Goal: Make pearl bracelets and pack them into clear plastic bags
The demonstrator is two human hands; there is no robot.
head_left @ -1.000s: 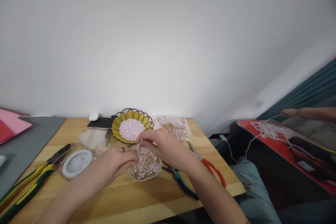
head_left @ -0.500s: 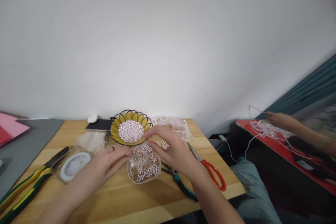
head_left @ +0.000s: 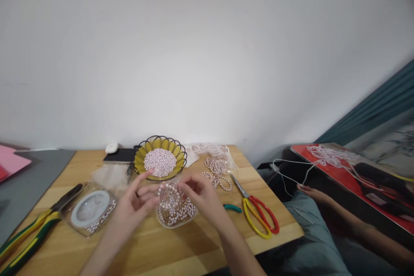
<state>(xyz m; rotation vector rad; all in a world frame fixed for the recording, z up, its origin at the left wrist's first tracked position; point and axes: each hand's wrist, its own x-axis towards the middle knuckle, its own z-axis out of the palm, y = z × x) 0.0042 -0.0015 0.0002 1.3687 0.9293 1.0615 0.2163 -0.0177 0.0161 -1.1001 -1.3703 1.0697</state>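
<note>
wooden table (head_left: 181, 252) | yellow basket (head_left: 163, 142) | bead tub (head_left: 176, 225) | scissors (head_left: 246, 198) | green-yellow pliers (head_left: 48, 219) | pink bead strands (head_left: 216, 166)

I can read no word, brand, number or sign anywhere in my view. Off to my right, a pale label (head_left: 376, 199) sits on a black device (head_left: 393, 207) over a red surface (head_left: 301, 151), but whatever may be printed there is too small and blurred for me. Dark strokes (head_left: 403, 137) at the far right edge form no letters I can recognise.
</note>
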